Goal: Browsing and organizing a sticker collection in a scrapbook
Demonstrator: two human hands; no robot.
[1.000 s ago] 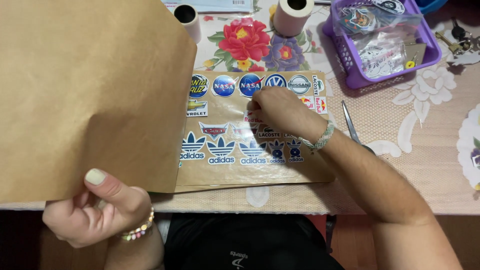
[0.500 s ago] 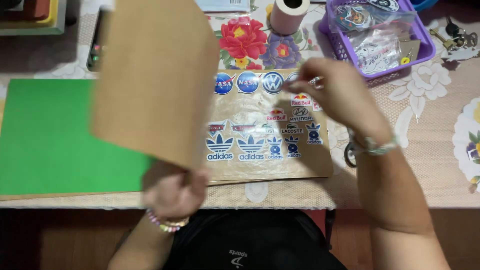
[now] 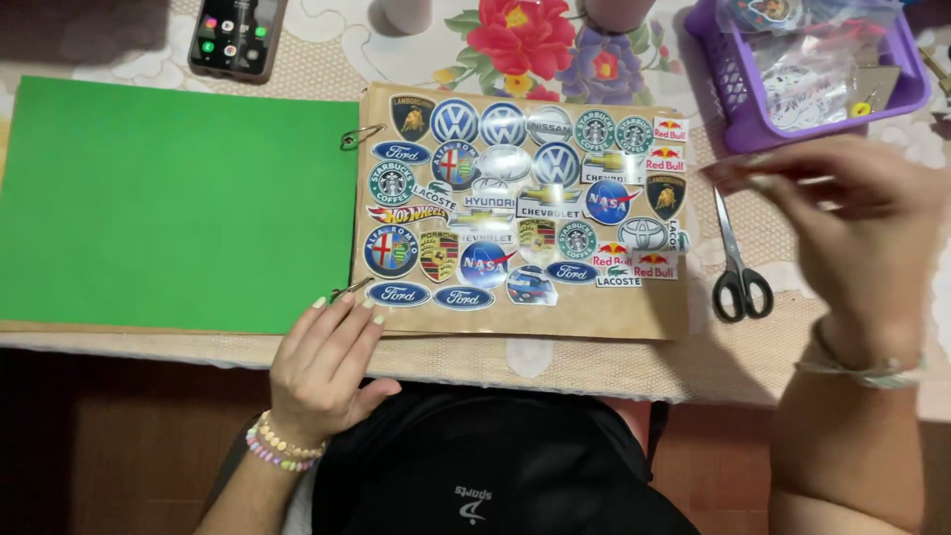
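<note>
A ring-bound album lies spread on the table. Its left page is plain green. Its right page is brown and covered with several round and oval logo stickers. My left hand rests at the front edge of the album, near the lower binder ring, fingers apart and holding nothing. My right hand hovers blurred to the right of the sticker page, above the scissors, pinching a small reddish sticker between its fingertips.
Black-handled scissors lie just right of the brown page. A purple basket with bagged stickers stands at the back right. A phone lies at the back left. The flowered tablecloth covers the table; its front edge runs near my body.
The brown page that my left hand was lifting has been turned over; a green page and a different sticker page now show. My right hand moved right and holds a small sticker.
</note>
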